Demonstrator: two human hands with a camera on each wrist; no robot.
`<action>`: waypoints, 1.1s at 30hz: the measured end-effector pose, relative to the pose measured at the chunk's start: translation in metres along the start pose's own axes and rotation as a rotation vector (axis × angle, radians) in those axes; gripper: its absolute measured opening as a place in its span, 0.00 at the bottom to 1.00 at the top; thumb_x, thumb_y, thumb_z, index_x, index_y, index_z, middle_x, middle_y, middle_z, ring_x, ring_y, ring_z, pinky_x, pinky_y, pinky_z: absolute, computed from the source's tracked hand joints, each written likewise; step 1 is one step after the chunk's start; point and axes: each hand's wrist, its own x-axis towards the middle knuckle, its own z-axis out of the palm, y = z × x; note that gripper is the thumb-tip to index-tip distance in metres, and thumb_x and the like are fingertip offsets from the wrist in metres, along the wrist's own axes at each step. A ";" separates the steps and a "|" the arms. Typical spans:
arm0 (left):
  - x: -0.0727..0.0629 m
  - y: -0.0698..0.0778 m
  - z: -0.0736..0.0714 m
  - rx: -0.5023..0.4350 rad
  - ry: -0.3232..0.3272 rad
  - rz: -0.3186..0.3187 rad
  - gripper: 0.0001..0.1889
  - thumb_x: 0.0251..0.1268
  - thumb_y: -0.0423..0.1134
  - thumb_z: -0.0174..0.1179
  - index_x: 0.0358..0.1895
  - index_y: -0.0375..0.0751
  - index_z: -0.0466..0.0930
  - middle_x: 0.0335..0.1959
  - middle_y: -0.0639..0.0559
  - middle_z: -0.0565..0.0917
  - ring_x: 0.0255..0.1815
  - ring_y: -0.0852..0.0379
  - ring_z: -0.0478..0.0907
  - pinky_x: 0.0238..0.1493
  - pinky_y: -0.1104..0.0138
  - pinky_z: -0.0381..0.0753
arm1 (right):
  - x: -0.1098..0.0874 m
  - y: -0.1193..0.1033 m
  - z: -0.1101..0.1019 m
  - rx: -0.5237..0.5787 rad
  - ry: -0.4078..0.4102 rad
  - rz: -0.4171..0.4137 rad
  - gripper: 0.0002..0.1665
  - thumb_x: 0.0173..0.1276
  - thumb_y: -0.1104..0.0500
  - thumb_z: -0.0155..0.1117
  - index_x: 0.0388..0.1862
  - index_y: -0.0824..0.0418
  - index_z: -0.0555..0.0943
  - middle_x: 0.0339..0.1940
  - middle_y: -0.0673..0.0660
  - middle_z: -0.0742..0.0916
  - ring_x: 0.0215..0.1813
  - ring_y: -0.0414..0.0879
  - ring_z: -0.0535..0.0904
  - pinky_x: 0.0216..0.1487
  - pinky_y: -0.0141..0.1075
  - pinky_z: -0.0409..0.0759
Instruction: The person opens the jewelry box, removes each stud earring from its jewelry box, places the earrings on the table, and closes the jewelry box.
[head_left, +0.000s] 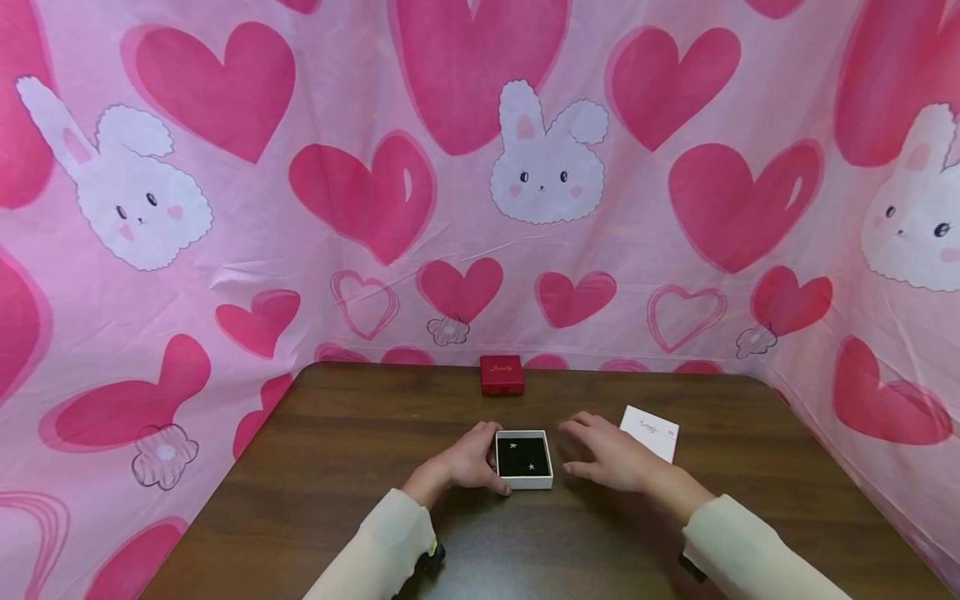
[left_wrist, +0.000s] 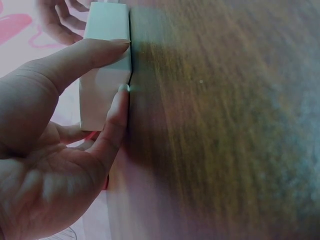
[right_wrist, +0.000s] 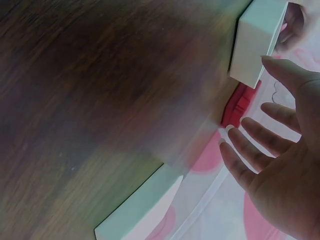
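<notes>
An open white jewelry box (head_left: 524, 482) sits on the table with a black pad (head_left: 525, 457) inside. Two small silver star-like ornaments (head_left: 531, 467) lie on the pad, apart from each other. My left hand (head_left: 471, 457) holds the box at its left side, the thumb along the near corner; the left wrist view shows the thumb (left_wrist: 95, 56) against the box wall (left_wrist: 102, 95). Just right of the box hovers my right hand (head_left: 611, 450), its fingers spread and relaxed with nothing in them. The right wrist view shows those fingers (right_wrist: 250, 150) apart from the box.
A white lid with pink lettering (head_left: 649, 431) lies on the table beyond my right hand, partly behind it. Toward the back edge stands a closed red box (head_left: 502, 375) with gold lettering. Pink heart-and-rabbit cloth (head_left: 480, 242) hangs around the brown wooden table (head_left: 360, 425).
</notes>
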 end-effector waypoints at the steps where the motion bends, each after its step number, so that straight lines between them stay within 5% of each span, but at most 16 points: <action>1: 0.000 0.000 0.000 -0.003 0.000 0.004 0.42 0.39 0.35 0.84 0.60 0.33 0.70 0.45 0.48 0.71 0.44 0.54 0.70 0.48 0.63 0.74 | 0.001 0.000 0.001 0.000 -0.002 -0.004 0.35 0.64 0.50 0.75 0.66 0.64 0.77 0.61 0.60 0.80 0.62 0.57 0.78 0.62 0.56 0.76; 33: -0.001 0.002 0.000 0.001 -0.002 -0.002 0.41 0.39 0.35 0.83 0.60 0.33 0.70 0.44 0.48 0.71 0.44 0.54 0.70 0.48 0.62 0.73 | 0.015 -0.025 0.003 0.045 -0.086 -0.005 0.25 0.66 0.52 0.74 0.60 0.58 0.82 0.56 0.52 0.81 0.58 0.49 0.77 0.60 0.52 0.79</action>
